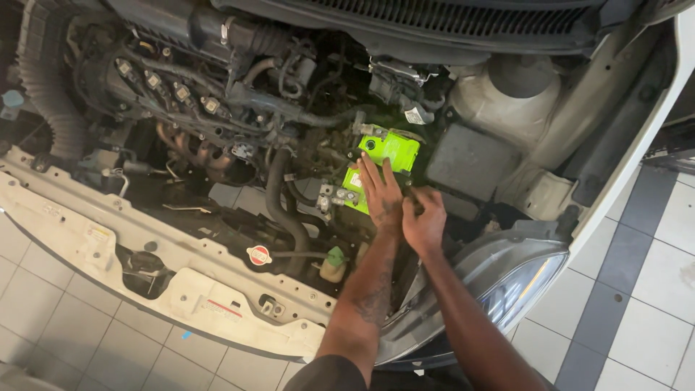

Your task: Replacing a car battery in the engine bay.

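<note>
Right now your left hand (379, 194) lies flat, fingers spread, on the green battery (387, 153) mid-frame; your right hand (425, 219) is curled at its near edge, grip unclear. Next calls for a firm hold.

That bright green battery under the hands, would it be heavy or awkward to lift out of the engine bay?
The green battery looks like a rigid, blocky case, so it probably would not flex. It is likely heavy for its size. It sits low among hoses and brackets, with the left hand flat on it and the right hand beside it, so lifting straight up seems awkward.

L hand (381, 192) flat, fingers spread; R hand (425, 219) curled beside it.
</note>
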